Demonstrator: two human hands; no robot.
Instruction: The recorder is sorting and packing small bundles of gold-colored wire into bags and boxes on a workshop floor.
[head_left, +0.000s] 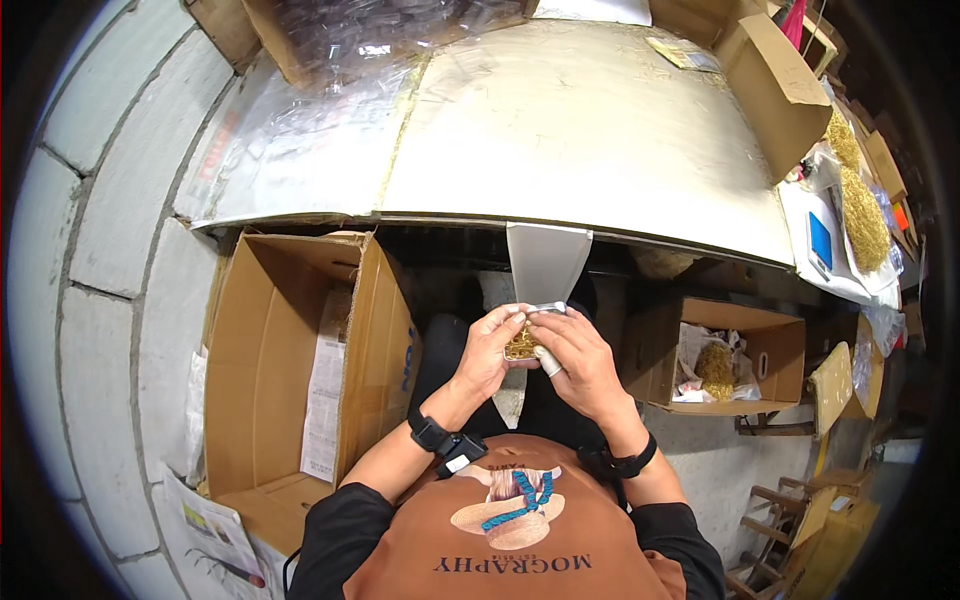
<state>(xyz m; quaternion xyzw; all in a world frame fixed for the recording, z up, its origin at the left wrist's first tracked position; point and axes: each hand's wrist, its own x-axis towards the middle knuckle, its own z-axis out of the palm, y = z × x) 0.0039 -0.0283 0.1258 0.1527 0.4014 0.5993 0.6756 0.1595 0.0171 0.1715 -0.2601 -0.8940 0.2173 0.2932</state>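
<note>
Close in front of my body, both hands meet around a small shallow box (521,347) filled with gold-coloured metal pieces, too small to name. My left hand (487,352) grips its left side, thumb and fingertips bent over the top. From the right, my right hand (580,362) closes on the box, its fingers curled over the far edge and partly covering the contents. A silvery, lid-like part (547,308) shows beyond the right fingertips. One finger of my right hand wears a white wrap (548,361).
A pale worktable (580,140) spans the far side, with clear plastic bags (390,40) heaped at its back left. A deep open carton (270,360) stands at my left. To the right, another carton (740,345) holds gold-coloured pieces (715,368). A blue-screened device (820,241) lies beyond.
</note>
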